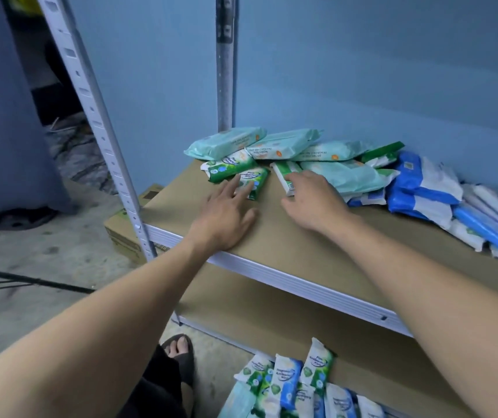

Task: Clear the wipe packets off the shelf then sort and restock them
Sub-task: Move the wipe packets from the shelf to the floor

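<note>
Wipe packets lie in a loose heap along the back of the brown shelf board (317, 251). Pale teal packets (278, 144) sit at the rear, small green packets (260, 179) in front of them, blue and white packets (422, 188) to the right. My left hand (226, 215) is stretched flat, its fingertips touching a green packet. My right hand (317, 203) reaches to a green and white packet (284, 176), fingers spread over its near end. Neither hand grips anything.
More green and blue packets (287, 384) lie on the floor by the lower shelf board (302, 333). A grey slotted upright (97, 125) stands at the left, another (226, 61) behind the heap. A cardboard box (124, 230) sits beside the rack. My sandalled foot (180, 354) is below.
</note>
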Demonstrator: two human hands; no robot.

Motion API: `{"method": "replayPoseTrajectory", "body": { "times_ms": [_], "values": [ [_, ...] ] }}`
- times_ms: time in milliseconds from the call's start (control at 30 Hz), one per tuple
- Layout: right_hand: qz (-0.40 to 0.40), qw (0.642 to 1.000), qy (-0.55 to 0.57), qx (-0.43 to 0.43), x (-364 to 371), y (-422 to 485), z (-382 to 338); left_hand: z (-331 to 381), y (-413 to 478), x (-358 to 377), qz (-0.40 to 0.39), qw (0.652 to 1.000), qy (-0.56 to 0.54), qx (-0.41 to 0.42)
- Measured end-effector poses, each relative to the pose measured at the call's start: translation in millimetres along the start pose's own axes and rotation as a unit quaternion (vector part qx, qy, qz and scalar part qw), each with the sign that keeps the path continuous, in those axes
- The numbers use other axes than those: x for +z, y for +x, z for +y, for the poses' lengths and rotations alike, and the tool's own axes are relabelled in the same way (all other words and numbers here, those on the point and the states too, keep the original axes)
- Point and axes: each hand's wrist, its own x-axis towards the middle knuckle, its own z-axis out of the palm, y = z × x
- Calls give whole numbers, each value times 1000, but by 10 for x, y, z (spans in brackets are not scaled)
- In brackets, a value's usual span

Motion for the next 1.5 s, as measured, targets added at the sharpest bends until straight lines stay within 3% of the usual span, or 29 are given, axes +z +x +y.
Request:
{"method": "replayPoseTrajectory", "body": {
  "times_ms": [333, 667, 1000, 1233, 1500],
  "values": [
    [12, 997, -39, 59, 545, 424, 15, -16, 12, 21, 17, 1000, -26, -1],
    [47, 994, -76, 61, 670, 390, 90, -5, 4, 10, 22, 999, -23, -6],
    [152, 988, 9, 39, 710, -149, 55, -32, 85, 1, 8, 1000, -20, -17],
    [213, 975, 32, 47, 717, -197, 47, 100, 390, 15, 103, 984, -113, -96],
    [177, 980, 20, 92, 743, -178, 23, 167, 515, 72, 123, 979, -131, -100]
  ]
}}
